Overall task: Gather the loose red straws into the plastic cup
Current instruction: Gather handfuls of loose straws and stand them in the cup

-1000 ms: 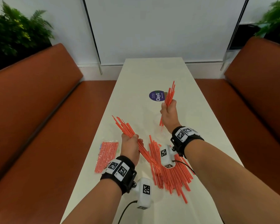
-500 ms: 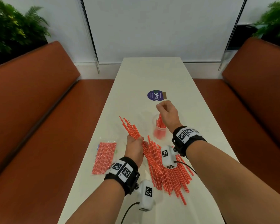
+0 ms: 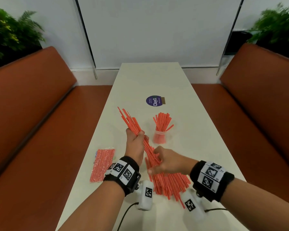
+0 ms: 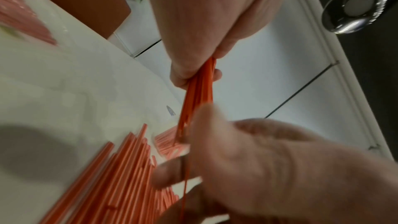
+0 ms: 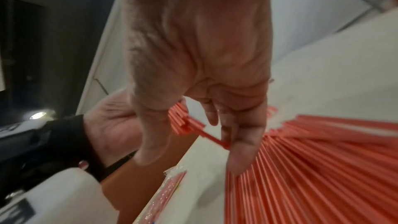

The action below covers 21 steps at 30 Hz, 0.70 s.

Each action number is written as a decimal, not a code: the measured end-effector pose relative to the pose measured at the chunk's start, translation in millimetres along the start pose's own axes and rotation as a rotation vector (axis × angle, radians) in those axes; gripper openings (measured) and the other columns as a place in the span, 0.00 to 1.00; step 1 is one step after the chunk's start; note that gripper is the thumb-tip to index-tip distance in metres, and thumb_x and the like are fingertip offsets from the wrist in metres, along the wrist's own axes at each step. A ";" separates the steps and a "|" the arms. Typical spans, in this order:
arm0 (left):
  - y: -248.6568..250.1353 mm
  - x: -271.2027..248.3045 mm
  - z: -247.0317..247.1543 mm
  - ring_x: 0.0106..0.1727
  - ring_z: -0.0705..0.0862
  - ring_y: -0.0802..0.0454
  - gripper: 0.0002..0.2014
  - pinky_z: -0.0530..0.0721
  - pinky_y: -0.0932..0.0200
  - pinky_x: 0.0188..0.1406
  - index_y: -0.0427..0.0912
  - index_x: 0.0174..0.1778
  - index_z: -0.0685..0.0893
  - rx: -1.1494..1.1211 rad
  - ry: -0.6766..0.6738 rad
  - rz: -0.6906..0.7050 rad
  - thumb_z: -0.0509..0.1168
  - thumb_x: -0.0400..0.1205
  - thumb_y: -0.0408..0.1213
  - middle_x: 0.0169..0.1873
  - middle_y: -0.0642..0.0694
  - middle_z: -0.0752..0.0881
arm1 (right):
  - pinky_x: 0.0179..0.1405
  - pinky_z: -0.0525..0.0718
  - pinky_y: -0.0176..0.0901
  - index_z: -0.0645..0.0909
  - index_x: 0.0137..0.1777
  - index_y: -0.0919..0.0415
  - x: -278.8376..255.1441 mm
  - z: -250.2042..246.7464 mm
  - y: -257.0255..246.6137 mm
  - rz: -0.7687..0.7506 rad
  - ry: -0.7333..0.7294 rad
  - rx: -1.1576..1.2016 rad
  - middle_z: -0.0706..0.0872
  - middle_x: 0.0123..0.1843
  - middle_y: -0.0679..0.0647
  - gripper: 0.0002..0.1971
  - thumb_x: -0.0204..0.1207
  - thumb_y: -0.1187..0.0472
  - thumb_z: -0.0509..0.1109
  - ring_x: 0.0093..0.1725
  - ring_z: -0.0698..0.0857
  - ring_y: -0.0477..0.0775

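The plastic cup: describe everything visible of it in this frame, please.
The plastic cup is small, clear and tinted red by its contents. It stands upright on the white table, just this side of a round purple sticker. A bunch of red straws stands in it, fanning out above the rim. Neither hand touches it.

straws [image 3: 169, 182] are all orange-red, table [image 3: 150, 80] is off-white, rust-brown benches [image 3: 32, 97], plus one purple round sticker [image 3: 154, 101]
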<state>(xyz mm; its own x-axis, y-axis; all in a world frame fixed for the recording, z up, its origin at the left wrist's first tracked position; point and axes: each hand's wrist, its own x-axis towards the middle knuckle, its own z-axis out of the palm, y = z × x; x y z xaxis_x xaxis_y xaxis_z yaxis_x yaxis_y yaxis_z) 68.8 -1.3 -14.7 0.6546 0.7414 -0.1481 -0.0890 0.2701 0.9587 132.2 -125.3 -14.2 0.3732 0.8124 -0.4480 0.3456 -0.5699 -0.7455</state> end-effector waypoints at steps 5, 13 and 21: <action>1.2 -8.8 11.3 0.39 0.77 0.50 0.13 0.75 0.48 0.52 0.52 0.50 0.73 -0.006 -0.087 0.069 0.54 0.85 0.26 0.41 0.48 0.79 | 0.36 0.77 0.46 0.74 0.45 0.64 5.6 6.6 1.4 0.010 -0.021 0.466 0.78 0.35 0.60 0.05 0.74 0.69 0.69 0.30 0.77 0.51; -6.7 -19.3 22.0 0.45 0.80 0.51 0.11 0.77 0.47 0.55 0.54 0.56 0.77 0.025 -0.155 0.029 0.58 0.86 0.32 0.39 0.53 0.81 | 0.23 0.71 0.36 0.74 0.50 0.66 3.9 4.5 -13.6 0.026 0.013 0.573 0.72 0.31 0.57 0.11 0.73 0.77 0.56 0.27 0.72 0.48; -6.4 -17.0 14.9 0.32 0.82 0.55 0.10 0.81 0.62 0.31 0.45 0.51 0.78 -0.044 -0.304 -0.076 0.55 0.86 0.26 0.32 0.50 0.84 | 0.48 0.87 0.53 0.65 0.70 0.67 -7.6 -29.8 -31.2 -0.012 0.307 -0.066 0.80 0.54 0.60 0.28 0.71 0.64 0.69 0.53 0.86 0.60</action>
<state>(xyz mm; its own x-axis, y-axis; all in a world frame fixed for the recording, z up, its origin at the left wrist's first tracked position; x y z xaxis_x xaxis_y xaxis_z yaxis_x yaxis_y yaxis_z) 69.4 -24.9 -14.7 0.8547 0.5019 -0.1329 -0.0593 0.3488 0.9353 144.3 -117.3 27.2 0.6078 0.7496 -0.2621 0.4028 -0.5756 -0.7117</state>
